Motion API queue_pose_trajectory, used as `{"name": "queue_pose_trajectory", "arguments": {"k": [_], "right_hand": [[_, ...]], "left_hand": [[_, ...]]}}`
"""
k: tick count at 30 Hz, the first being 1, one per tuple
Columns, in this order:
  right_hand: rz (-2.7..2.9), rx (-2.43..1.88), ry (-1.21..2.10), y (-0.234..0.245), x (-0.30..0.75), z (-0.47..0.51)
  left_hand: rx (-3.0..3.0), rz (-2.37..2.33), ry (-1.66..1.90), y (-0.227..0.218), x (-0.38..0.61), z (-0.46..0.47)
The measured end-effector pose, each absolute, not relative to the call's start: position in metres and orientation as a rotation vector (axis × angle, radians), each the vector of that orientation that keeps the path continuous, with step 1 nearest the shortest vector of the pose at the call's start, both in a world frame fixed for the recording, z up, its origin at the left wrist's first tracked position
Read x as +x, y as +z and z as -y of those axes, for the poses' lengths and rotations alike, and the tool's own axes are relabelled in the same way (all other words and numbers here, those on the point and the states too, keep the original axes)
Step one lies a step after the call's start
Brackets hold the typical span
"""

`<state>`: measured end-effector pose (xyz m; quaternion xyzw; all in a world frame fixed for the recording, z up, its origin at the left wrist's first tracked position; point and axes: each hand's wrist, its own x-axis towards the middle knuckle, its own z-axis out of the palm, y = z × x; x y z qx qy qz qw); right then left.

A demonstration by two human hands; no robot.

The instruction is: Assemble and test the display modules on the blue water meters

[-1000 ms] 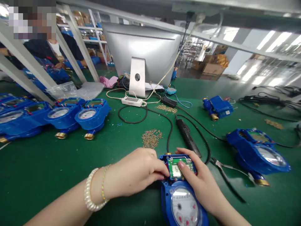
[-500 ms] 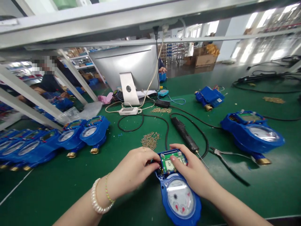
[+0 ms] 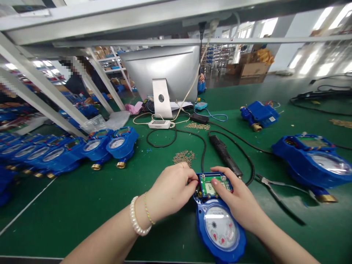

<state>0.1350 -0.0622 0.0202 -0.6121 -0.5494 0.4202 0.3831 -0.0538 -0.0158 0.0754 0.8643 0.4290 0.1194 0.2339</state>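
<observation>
A blue water meter [image 3: 220,229] with a white dial lies on the green table in front of me, its green circuit board [image 3: 213,185] with a small display exposed at the far end. My left hand [image 3: 172,190], a pearl bracelet on the wrist, has its fingers curled and pinched against the board's left edge. My right hand [image 3: 239,203] rests over the meter's right side, with a fingertip pressed on the display. What the left fingertips pinch is too small to make out.
A black electric screwdriver [image 3: 225,154] and its cable lie just beyond the meter. Screw piles [image 3: 183,157], pliers [image 3: 271,185], another blue meter [image 3: 310,159] at right, a row of meters [image 3: 68,152] at left, a monitor's back [image 3: 165,71]. Another person works at far left.
The view has shifted and tilted up a little. Both hands stay on the meter's circuit board, the left fingers working at its left edge.
</observation>
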Motion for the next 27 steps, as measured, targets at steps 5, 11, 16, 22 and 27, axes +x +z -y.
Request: {"name": "queue_pose_trajectory", "arguments": {"k": [5,11,16,22,27], "right_hand": [[1.418,-1.594,0.993,0.021,0.134,0.061],[1.456,-1.613,0.924,0.02,0.134,0.061],[1.464,-1.619,0.935,0.02,0.134,0.061],[1.455,-1.609,0.892,0.017,0.133,0.064],[1.417,-1.586,0.954,0.016,0.132,0.064]], "left_hand": [[2.342,-1.032,0.417,0.069,-0.059,0.015],[2.376,-0.826,0.361,0.068,-0.063,0.023],[2.296,-0.843,0.343,0.072,-0.071,0.023],[2.258,-1.088,0.421,0.07,-0.064,0.027],[2.382,-1.215,0.341,0.073,-0.053,0.029]]}}
